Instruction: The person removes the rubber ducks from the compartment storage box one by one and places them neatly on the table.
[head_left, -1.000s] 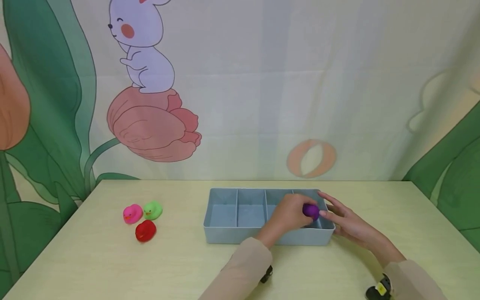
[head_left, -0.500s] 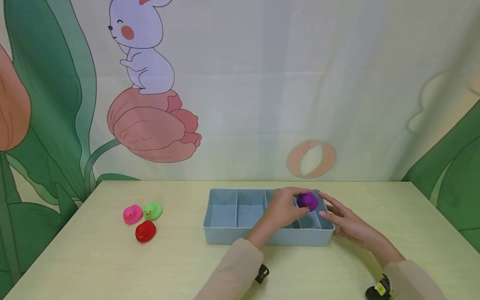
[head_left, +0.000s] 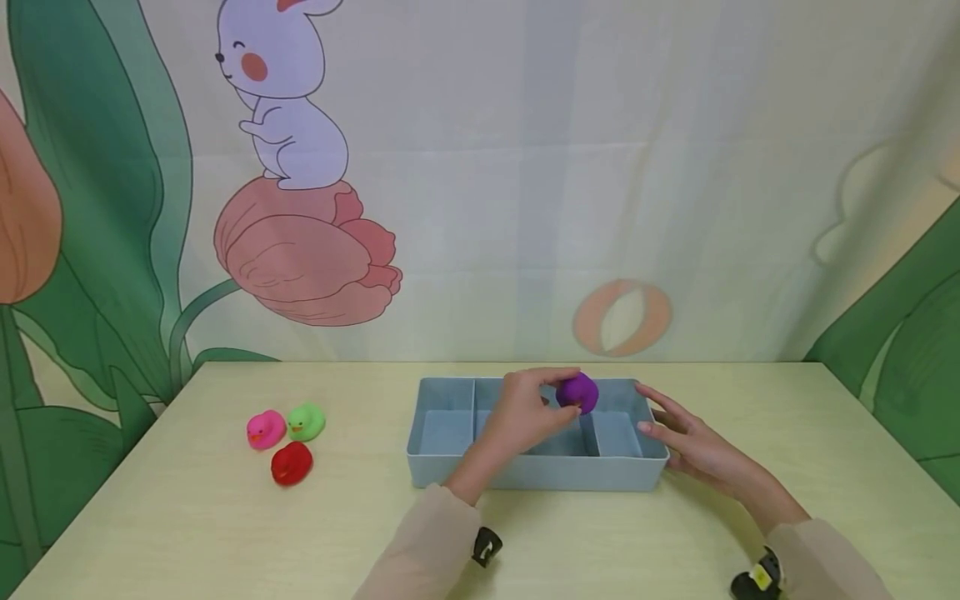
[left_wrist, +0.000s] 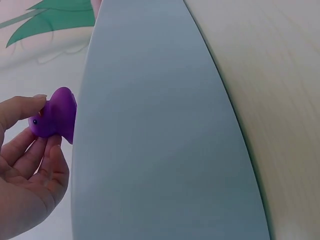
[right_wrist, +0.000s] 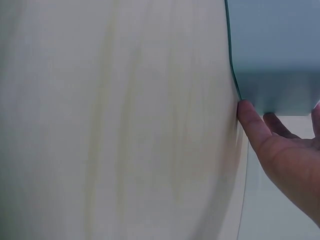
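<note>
My left hand [head_left: 525, 414] pinches a purple rubber duck [head_left: 577, 393] between thumb and fingers, above the third compartment of a blue-grey divided box [head_left: 540, 473]. In the left wrist view, the duck [left_wrist: 55, 115] shows its dark eye beside the box's long wall [left_wrist: 155, 125]. At the box's right end, my right hand [head_left: 701, 450] grips the wall, thumb over the rim and other fingers outside. The right wrist view shows fingertips [right_wrist: 246, 107] against the end wall [right_wrist: 277, 92], low by the table. The rightmost compartment [head_left: 618, 433] has nothing in it.
On the left of the table [head_left: 187, 533] sit a pink rubber duck [head_left: 266, 430], a green one [head_left: 306, 422] and a red one [head_left: 291, 463], close together. Behind the table hangs a printed curtain [head_left: 465, 208] with a rabbit and tulips.
My left hand has lifted the purple duck out of the rightmost compartment and carried it left, over the divider. The right hand has stayed at the box's end.
</note>
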